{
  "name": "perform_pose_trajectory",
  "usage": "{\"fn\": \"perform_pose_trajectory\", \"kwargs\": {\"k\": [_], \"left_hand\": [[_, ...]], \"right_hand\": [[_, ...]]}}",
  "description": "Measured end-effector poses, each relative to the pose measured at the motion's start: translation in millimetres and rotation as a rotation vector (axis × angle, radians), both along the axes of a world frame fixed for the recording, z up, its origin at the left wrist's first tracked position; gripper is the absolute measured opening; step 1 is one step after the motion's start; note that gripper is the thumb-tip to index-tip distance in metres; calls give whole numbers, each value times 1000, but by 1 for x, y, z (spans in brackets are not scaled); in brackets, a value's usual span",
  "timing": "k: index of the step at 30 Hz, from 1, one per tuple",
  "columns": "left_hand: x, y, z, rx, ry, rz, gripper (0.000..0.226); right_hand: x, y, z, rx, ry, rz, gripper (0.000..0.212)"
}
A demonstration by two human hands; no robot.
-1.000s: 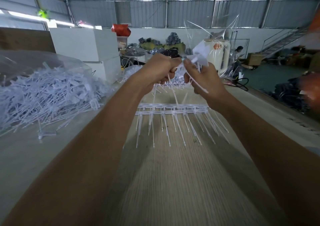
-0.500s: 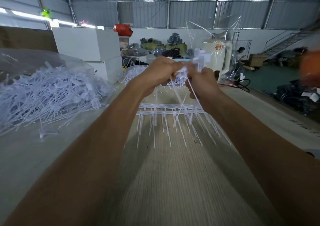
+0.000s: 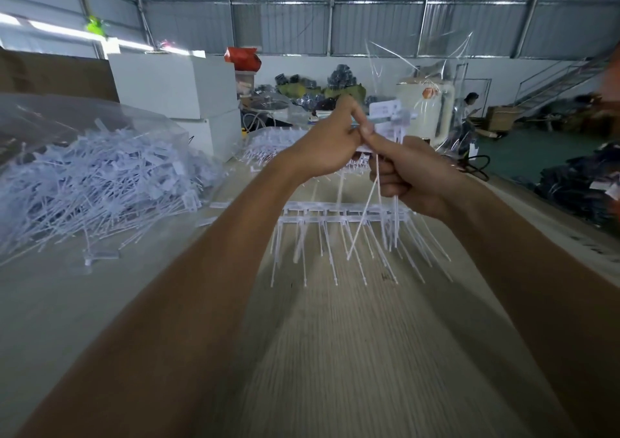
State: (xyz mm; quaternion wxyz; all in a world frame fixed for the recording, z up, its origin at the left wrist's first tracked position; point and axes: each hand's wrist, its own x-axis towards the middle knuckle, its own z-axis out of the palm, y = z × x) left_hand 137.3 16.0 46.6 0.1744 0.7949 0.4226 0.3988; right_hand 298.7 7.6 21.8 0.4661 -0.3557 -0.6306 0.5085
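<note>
Both hands are raised above the wooden table and meet in the middle of the view. My left hand pinches the flat tag ends of a small bunch of white plastic ties. My right hand is curled round the same bunch lower down, and thin tails hang out below its fist. On the table under the hands lies a moulded strip of joined ties, its thin tails pointing toward me.
A large heap of loose white ties in clear plastic fills the table's left side. White boxes stand behind it. A smaller pile of ties lies further back. A person sits by a cream machine.
The hands have come together and risen slightly. The bunch now stands more upright, with my left fingers at its tag ends and my right fist closed lower around the tails.
</note>
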Motion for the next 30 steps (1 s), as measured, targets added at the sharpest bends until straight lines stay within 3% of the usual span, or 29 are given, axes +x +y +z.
{"fn": "perform_pose_trajectory", "kwargs": {"k": [7,10,18,21,25,28,30], "left_hand": [[-2,0,-1,25,-34,65,47],[-4,-2,-3,-20,-119,11,46],[-10,0,4,-69,-180,61,44],[-10,2,5,-160,-203,91,39],[-4,10,7,-312,-233,150,30],[-4,10,7,-338,-227,120,36],[-8,6,7,-310,-241,46,37]], "right_hand": [[7,5,4,38,156,-7,17],[8,6,3,46,163,-31,24],[6,-1,6,267,-58,-56,20],[6,-4,10,587,-334,-227,7],[6,0,15,842,-701,-468,21],[5,4,11,885,-737,-503,20],[6,7,7,785,-646,-507,18]]}}
